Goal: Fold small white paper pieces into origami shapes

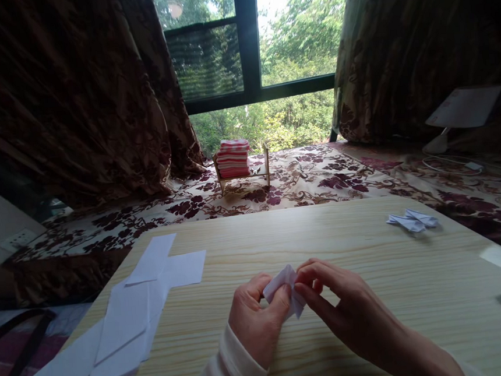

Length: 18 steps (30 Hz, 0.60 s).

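Folded white paper [278,279] sits over the wood-grain table's [307,235] near middle, pinched by the left hand [256,311]; the right hand [350,296] pinches its right edge. Paper sheets [124,316] lie left, folded paper pieces [412,221] far right.

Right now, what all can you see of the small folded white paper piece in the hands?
The small folded white paper piece looks thin and matte, with creased, angular flaps, one corner pointing up, another down. It is partly folded and tilted over the pale wood-grain tabletop. The left hand grips it, thumb across its front; the right hand has fingertips at its right edge. Its back is hidden.
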Each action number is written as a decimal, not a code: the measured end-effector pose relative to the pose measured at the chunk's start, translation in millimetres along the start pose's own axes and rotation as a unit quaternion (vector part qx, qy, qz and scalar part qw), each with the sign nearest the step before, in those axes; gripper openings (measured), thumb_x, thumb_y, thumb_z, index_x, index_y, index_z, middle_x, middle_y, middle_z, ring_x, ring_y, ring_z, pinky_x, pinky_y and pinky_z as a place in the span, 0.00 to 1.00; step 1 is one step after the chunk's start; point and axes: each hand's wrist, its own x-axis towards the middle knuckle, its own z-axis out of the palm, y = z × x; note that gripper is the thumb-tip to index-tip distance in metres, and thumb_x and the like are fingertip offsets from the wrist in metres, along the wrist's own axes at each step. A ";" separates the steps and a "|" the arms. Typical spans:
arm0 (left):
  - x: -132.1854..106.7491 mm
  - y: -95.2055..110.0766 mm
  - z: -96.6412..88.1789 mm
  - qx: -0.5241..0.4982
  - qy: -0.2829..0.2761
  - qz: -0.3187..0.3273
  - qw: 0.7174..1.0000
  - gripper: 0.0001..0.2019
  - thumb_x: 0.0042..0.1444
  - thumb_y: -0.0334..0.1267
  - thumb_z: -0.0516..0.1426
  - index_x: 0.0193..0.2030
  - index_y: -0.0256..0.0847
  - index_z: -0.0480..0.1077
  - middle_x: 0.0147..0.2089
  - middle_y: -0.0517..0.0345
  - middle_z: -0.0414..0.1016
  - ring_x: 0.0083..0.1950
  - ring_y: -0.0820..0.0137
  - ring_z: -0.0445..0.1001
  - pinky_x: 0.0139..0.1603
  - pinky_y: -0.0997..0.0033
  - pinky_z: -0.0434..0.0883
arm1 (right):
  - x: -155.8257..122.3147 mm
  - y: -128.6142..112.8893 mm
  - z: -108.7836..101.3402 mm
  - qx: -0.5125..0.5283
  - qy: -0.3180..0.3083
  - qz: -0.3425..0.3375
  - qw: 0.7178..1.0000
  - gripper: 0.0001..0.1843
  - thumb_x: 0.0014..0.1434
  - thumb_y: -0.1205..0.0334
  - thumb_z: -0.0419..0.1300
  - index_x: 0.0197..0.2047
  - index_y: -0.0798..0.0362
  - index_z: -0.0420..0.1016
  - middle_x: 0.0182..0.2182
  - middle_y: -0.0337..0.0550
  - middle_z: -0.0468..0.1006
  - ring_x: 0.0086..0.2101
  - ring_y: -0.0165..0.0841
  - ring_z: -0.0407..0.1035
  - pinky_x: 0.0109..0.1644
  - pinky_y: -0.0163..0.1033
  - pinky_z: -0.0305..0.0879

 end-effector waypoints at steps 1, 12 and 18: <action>-0.5 0.8 0.2 0.006 0.000 0.007 1.000 0.12 0.52 0.38 0.55 0.21 0.36 0.68 0.23 0.62 0.58 0.26 0.74 0.59 0.28 0.73 0.58 | 0.1 -0.5 -0.2 0.003 -0.001 0.005 1.000 0.08 0.60 0.68 0.53 0.29 0.52 0.67 0.25 0.37 0.71 0.25 0.28 0.65 0.30 0.34 0.63; -4.2 -4.3 3.1 0.014 -0.006 0.025 1.000 0.10 0.52 0.39 0.54 0.25 0.36 0.69 0.25 0.61 0.61 0.29 0.72 0.61 0.32 0.72 0.60 | 2.8 0.5 -0.5 0.104 -0.020 0.104 0.989 0.06 0.59 0.63 0.55 0.30 0.53 0.69 0.24 0.38 0.73 0.25 0.29 0.67 0.31 0.34 0.65; -5.6 -0.8 3.0 0.009 -0.010 0.025 1.000 0.11 0.53 0.39 0.54 0.23 0.37 0.66 0.23 0.63 0.59 0.27 0.73 0.59 0.29 0.73 0.59 | 6.4 1.7 -1.9 0.255 -0.079 0.232 0.936 0.13 0.56 0.53 0.59 0.31 0.55 0.71 0.25 0.40 0.74 0.27 0.31 0.68 0.30 0.34 0.65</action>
